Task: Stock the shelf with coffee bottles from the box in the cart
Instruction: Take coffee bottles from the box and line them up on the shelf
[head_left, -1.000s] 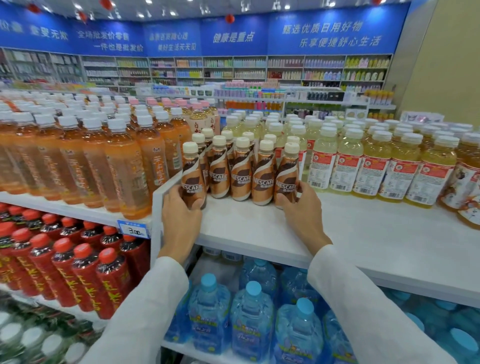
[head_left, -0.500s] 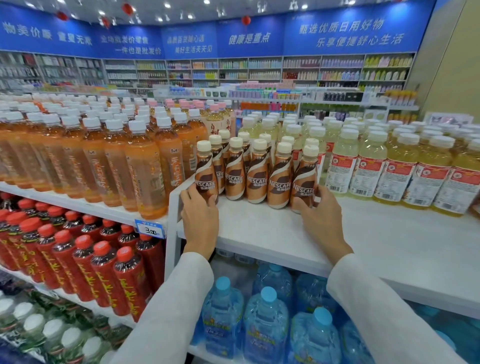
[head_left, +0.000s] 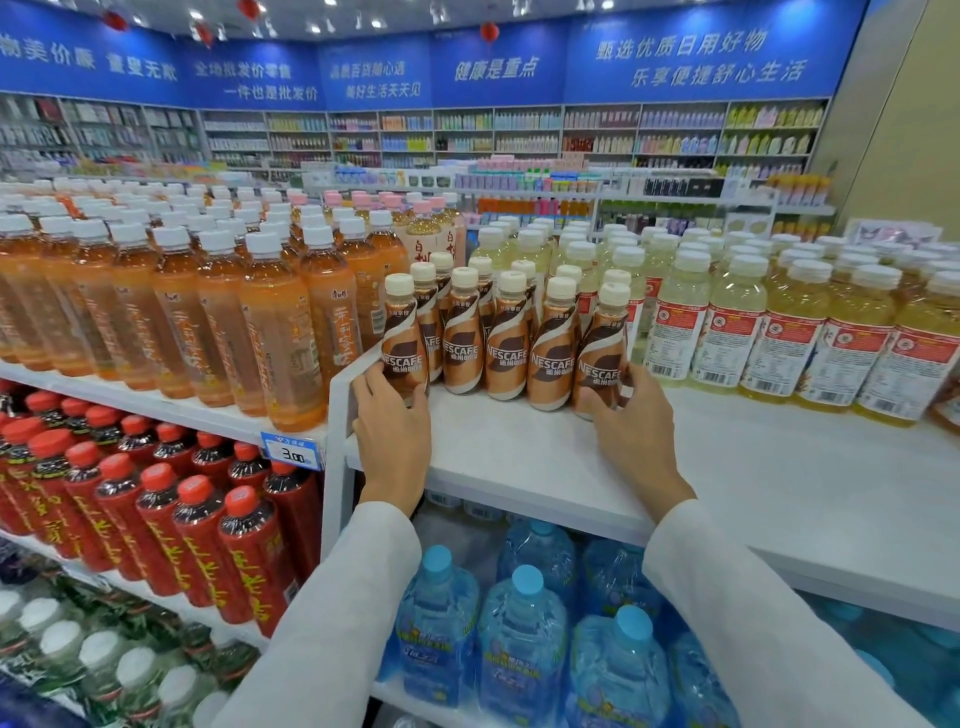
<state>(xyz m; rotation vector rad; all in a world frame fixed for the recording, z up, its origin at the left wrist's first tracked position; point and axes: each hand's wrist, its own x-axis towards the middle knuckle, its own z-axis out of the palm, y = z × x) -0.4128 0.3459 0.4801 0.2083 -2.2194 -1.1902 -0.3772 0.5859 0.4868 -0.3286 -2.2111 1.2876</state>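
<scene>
Blue banner wall (head_left: 467, 67) above stocked shelving (head_left: 519, 135)

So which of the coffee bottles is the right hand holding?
The front-row coffee bottle at the far right, next to the pale yellow drinks. The right hand grips its base.

Both arms (white-sleeved) are reaching forward; the left hand (head_left: 392, 423) is gripping the leftmost coffee bottle (head_left: 406, 332), the right hand (head_left: 632, 428) is gripping the rightmost coffee bottle (head_left: 602, 343), fingers curled.
</scene>
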